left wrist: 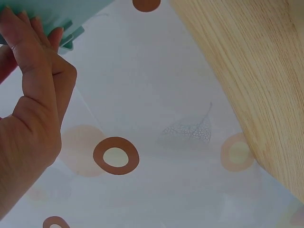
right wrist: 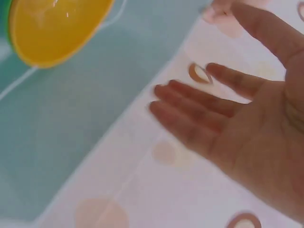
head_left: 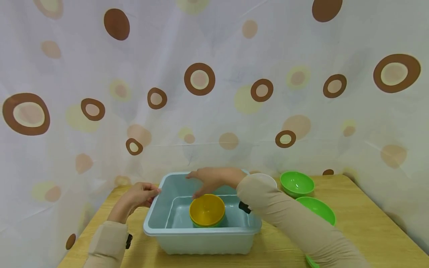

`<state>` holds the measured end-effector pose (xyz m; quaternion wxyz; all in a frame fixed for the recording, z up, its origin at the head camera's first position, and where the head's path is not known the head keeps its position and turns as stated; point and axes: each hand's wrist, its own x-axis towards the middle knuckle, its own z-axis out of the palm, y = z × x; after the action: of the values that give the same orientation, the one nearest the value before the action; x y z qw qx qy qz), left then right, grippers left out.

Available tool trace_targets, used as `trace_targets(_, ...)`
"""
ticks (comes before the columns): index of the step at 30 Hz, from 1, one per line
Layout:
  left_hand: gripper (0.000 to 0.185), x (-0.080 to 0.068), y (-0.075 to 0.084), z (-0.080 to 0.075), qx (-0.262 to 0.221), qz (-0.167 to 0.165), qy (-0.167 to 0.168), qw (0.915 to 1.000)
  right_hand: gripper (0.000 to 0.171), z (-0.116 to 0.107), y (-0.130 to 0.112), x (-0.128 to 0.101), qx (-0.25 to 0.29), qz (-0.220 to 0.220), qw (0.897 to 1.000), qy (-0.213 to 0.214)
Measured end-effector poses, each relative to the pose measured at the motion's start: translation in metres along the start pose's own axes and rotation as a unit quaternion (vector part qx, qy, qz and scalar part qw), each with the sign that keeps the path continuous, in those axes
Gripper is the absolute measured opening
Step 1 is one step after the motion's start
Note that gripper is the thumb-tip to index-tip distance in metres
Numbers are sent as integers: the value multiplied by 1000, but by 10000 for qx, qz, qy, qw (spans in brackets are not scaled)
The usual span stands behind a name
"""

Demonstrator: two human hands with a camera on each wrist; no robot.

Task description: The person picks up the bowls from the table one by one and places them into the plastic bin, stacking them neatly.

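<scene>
A pale blue plastic tub stands on the wooden table. Inside it, a yellow bowl sits nested on a green one. My left hand holds the tub's left rim between fingers and thumb; the left wrist view shows the fingertips against the tub wall. Above the tub's far part, my right hand is spread with nothing in it. In the right wrist view, its fingers are apart from the yellow bowl.
Right of the tub are a white bowl, partly hidden by my right sleeve, a green bowl, and another green bowl. A green edge shows below the sleeve. A patterned curtain hangs behind the table.
</scene>
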<state>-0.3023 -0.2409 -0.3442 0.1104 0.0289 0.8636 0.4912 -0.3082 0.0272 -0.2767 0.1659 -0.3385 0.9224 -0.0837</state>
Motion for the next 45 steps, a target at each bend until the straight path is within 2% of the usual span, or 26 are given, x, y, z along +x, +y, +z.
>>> trace_targets(4, 19, 0, -2, -1, 13, -11, 15, 10000, 60, -16, 18, -24, 575, -689, 9935, 704)
trace_targets(8, 18, 1, -3, -2, 8, -6, 26, 10000, 55, -27, 43, -41, 851, -898, 9835, 1322)
trace_targets(15, 19, 0, -1, -1, 33, 2, 30, 10000, 52, -32, 83, -60, 1122, -821, 9663, 2169)
trace_targets(21, 18, 0, -1, 0, 9, -34, 25, 10000, 49, -27, 122, -65, 1387, -432, 9556, 2562)
trace_targets(24, 17, 1, -1, -1, -23, -10, 14, 10000, 49, -22, 142, -64, 1382, -179, 9559, 2584)
trace_targets(28, 17, 2, -1, -1, -32, 13, -7, 10000, 51, -11, 168, -62, 1249, 111, 9616, 2440)
trace_targets(33, 18, 2, -1, 0, 22, -34, 16, 10000, 51, 3, 187, -58, 1194, 359, 9656, 2281)
trace_targets(38, 18, 3, -2, 0, 50, -65, 63, 9999, 53, 17, 193, -49, 1163, 601, 9713, 1985)
trace_targets(45, 19, 2, -3, -1, 42, -50, 29, 10000, 65, 34, 191, -41, 875, 1106, 9844, 1053)
